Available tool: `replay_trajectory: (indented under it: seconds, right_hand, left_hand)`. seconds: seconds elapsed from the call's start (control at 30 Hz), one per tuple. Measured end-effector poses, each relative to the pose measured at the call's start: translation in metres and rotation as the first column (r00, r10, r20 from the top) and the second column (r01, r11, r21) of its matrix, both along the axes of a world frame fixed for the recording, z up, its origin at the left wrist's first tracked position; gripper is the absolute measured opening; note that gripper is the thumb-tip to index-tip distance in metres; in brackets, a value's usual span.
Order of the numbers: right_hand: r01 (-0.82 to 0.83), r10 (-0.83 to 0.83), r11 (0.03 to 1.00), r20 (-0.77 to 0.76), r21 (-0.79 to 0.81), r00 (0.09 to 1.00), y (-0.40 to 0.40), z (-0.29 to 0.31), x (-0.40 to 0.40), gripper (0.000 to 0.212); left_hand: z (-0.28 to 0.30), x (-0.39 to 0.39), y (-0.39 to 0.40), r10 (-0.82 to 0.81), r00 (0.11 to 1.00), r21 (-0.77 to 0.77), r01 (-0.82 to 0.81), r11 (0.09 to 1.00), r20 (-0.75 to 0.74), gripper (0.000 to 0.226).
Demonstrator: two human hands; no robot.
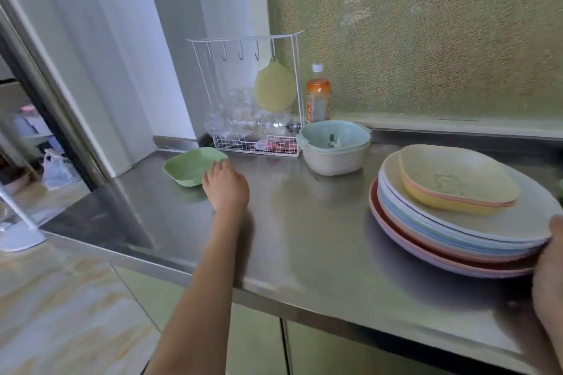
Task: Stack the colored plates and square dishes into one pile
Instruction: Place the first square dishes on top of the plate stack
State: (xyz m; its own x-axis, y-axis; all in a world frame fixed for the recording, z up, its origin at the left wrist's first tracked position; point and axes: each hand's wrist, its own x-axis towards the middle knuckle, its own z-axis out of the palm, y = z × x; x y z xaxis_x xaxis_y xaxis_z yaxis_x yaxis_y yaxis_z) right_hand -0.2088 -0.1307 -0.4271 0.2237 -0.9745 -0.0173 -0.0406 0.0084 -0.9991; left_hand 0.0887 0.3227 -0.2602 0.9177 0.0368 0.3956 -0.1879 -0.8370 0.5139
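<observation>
Green and square, the last loose dish (195,166) sits at the far left of the steel worktop (304,237), well apart from the pile of round plates (457,237) on the right. The left hand (227,186) is stretched out to it, fingers curled over the dish's near right rim; the fingertips are hidden behind the rim, so it looks like a grip, though how firm it is cannot be told. The right hand (548,271) rests against the near right edge of the plate pile, thumb up at the rim of the top plate and the fingers out of sight beneath, seemingly steadying it.

On top of the pile lie nested yellow square dishes (457,186), set toward the far side. That is where the green one probably belongs. The relation that matters is plain: the dish lies to the left of the pile, right across the worktop, and the left hand is by far the nearer, already on it. The carry would run from left to right, and the dish's corners would need turning to match the yellow ones.

Behind stand a pale bowl with a mint one nested inside (335,146), a white wire rack (253,100) and an orange bottle (317,97), none in the path.
</observation>
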Motion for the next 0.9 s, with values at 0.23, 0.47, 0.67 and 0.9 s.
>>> replay_trajectory:
  seconds: [0.23, 0.47, 0.67, 0.9]
  right_hand:
    - [-0.002, 0.002, 0.999, -0.004, -0.033, 1.0, 0.011, 0.015, 0.003, 0.062]
    - [0.04, -0.029, 0.989, 0.077, -0.14, 0.997, 0.132, 0.133, -0.001, 0.051]
    - [-0.002, 0.021, 0.984, 0.104, -0.177, 0.994, 0.142, 0.142, -0.003, 0.045]
    - [-0.024, 0.047, 0.981, 0.114, -0.194, 0.992, 0.145, 0.141, -0.005, 0.044]
  left_hand:
    - [-0.021, 0.033, 0.017, 0.094, 0.992, 0.246, -0.069, 0.967, -0.09, 0.03]
    - [-0.012, 0.021, 0.004, 0.029, 0.998, 0.149, -0.036, 0.988, 0.047, 0.026]
    - [0.041, -0.064, -0.075, -0.278, 0.884, -0.067, 0.325, 0.943, 0.375, 0.016]
    - [0.082, -0.192, -0.171, -0.653, 0.534, 0.109, 0.724, 0.681, 0.537, 0.009]
